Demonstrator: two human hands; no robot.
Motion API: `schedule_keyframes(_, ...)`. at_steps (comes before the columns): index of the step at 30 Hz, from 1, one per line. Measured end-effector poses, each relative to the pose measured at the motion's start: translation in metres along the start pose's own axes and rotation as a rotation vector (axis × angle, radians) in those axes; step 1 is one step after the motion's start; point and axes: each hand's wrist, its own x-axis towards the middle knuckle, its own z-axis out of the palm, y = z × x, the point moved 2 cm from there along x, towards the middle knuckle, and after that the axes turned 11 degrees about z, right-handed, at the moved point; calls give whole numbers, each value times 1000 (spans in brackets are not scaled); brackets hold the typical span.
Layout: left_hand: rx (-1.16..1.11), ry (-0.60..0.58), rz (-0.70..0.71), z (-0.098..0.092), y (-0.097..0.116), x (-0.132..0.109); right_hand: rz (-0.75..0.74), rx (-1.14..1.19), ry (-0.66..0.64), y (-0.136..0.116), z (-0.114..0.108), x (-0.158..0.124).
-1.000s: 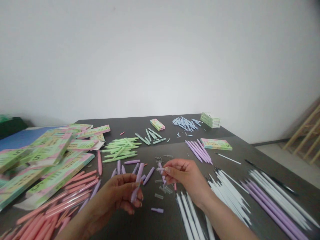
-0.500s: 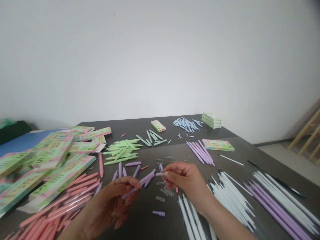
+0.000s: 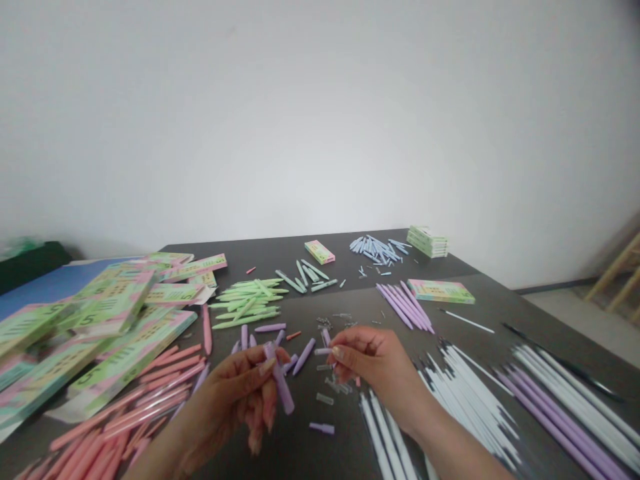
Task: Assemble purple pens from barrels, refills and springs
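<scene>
Scene: two bare hands work above a dark bench (image 3: 480, 313) strewn with pen parts, under a plain white wall.
Left hand: the left hand (image 3: 240, 393) has its fingers closed around a purple barrel (image 3: 281, 387) and holds it clear of the bench.
Barrel position: it stands tilted, with its upper end between thumb and fingers and its lower end jutting free, down and to the right.
Right hand: the right hand (image 3: 373, 363) pinches a small purple piece (image 3: 323, 351) between thumb and forefinger, the free end pointing left.
Gap: piece and barrel sit near each other at the middle of the bench but do not touch.
Handling, barrel: it looks like light, stiff, smooth plastic, probably hollow. A grip around the middle would likely steady it best, since a hold at one end lets it swing.
Handling, piece: it is tiny, light and easy to drop. Only a fingertip pinch at its rear end leaves the front end free.
Near the hands: small clear parts (image 3: 330, 390) and a loose purple cap (image 3: 321, 428) lie on the bench just below the fingers.
Left side: pink pens (image 3: 150, 400) lie heaped beside a pile of green and pink boxes (image 3: 100, 320).
Right side: white refills (image 3: 460, 387) fan out, with long purple pens (image 3: 550, 417) beyond them.
Far side: green pens (image 3: 247, 300) lie in a loose pile behind the hands.
</scene>
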Motion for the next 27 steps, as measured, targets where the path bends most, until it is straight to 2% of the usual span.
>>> schedule_keyframes(3, 236, -9, -140, 3, -9, 3, -5, -6, 2, 2, 0, 1)
schedule_keyframes(5, 615, 0, -192, 3, -17, 4, -14, -8, 4, 2, 0, 2)
schedule_keyframes(8, 1248, 67, -41, 5, -27, 4, -28, -9, 7, 2, -1, 3)
schedule_keyframes(10, 1445, 73, 13, 6, -34, 4, -28, -9, 11, 2, -1, 3)
schedule_keyframes(15, 1536, 86, -29, 6, -41, 3, -10, -15, 22, 1, 0, 2)
schedule_keyframes(19, 1519, 128, 19, 1, -21, 5, 4, -14, 31, -1, -1, 2)
schedule_keyframes(21, 1565, 208, 51, -10, -3, 6, -13, 4, 32, -1, -3, 2)
schedule_keyframes(24, 1647, 326, -13, -38, 22, 6, -28, 17, 31, 2, -8, 5)
schedule_keyframes(27, 1656, 349, -75, -66, 32, 4, -23, -7, 45, 6, -13, 6)
